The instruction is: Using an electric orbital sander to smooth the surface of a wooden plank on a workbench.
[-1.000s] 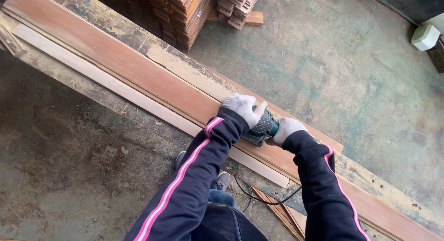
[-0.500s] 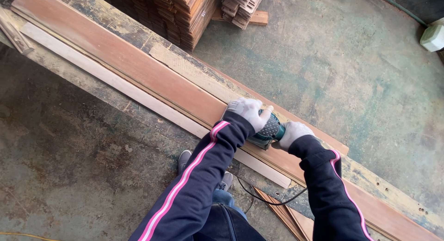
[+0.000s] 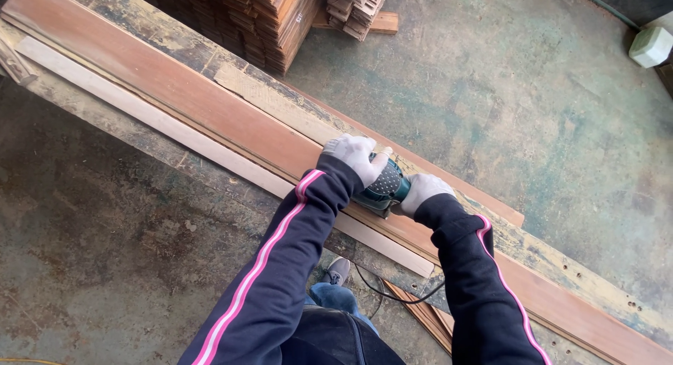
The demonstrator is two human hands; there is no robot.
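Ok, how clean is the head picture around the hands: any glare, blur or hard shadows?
Head view: soft, even daylight, no glare; both white-gloved hands, left hand and right hand, and the teal handheld power sander read sharp; long reddish-brown wooden board shows clear grain; only faint shadow beneath the arms; straight edges bow slightly toward the corners.

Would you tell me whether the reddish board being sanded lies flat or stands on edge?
Flat: the reddish board shows its broad face upward, with the sander resting on it.

One camera only, worn on the head, looks steeply down from standing height over both arms at the long reddish board (image 3: pixel 210 105) and the concrete floor (image 3: pixel 491 105), fairly near, slightly tilted
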